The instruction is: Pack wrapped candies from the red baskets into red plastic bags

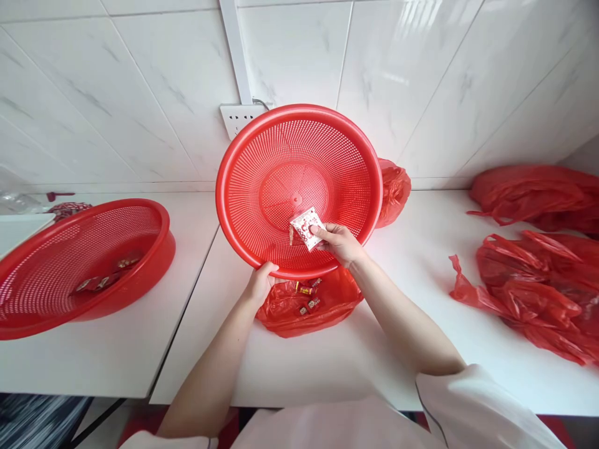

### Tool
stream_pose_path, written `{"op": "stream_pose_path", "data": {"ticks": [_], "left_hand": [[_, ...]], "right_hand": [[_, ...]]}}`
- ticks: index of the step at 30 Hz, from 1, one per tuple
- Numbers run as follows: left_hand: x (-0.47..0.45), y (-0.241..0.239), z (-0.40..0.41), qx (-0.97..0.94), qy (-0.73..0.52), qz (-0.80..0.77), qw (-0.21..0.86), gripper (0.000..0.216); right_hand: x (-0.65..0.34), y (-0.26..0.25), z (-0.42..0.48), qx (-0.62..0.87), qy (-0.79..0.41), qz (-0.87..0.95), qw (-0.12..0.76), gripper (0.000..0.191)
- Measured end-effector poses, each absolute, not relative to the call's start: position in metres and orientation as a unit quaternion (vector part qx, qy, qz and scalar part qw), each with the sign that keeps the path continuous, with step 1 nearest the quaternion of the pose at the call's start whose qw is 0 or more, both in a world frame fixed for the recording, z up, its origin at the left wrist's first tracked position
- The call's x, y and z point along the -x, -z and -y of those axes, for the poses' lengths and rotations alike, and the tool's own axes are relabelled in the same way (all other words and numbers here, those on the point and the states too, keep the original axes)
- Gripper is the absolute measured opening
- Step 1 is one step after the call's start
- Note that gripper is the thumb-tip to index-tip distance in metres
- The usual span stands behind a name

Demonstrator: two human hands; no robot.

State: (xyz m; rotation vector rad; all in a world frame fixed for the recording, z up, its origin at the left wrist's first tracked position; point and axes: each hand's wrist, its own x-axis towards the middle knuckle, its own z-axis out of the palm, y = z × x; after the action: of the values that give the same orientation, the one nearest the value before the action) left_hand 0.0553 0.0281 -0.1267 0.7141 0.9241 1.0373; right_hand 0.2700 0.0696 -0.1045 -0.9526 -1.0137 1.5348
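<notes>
A round red perforated basket (262,143) is tilted up on its edge over the white table, its inside facing me. My left hand (260,282) grips its lower rim. Inside the basket's lower part, my right hand (339,242) pinches a small white packet with red print (306,227). Another small wrapped sweet lies against the basket wall just left of the packet. Under the basket's lower edge sits an open red plastic bag (285,312) with several small wrapped sweets (309,294) in it.
A second red perforated basket (154,249) rests on the left table with several wrapped sweets inside. Crumpled red plastic bags (538,293) lie at the right and behind the tilted basket. A wall socket (238,117) sits on the tiled wall. A gap separates the two tables.
</notes>
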Motion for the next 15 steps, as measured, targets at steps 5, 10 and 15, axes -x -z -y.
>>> {"op": "stream_pose_path", "data": {"ticks": [5,10,15], "left_hand": [[-0.055,0.127,-0.029,-0.331,-0.470,-0.415,0.705,0.027],[-0.055,0.127,-0.029,-0.329,-0.468,-0.420,0.705,0.027],[-0.056,0.126,-0.028,-0.325,-0.464,-0.424,0.706,0.026]], "right_hand": [[-0.270,0.098,-0.065,0.406,-0.601,0.474,0.500,0.036],[-0.269,0.091,-0.060,0.404,-0.561,0.529,0.492,0.034],[-0.264,0.090,-0.058,0.401,-0.575,0.484,0.523,0.039]]}}
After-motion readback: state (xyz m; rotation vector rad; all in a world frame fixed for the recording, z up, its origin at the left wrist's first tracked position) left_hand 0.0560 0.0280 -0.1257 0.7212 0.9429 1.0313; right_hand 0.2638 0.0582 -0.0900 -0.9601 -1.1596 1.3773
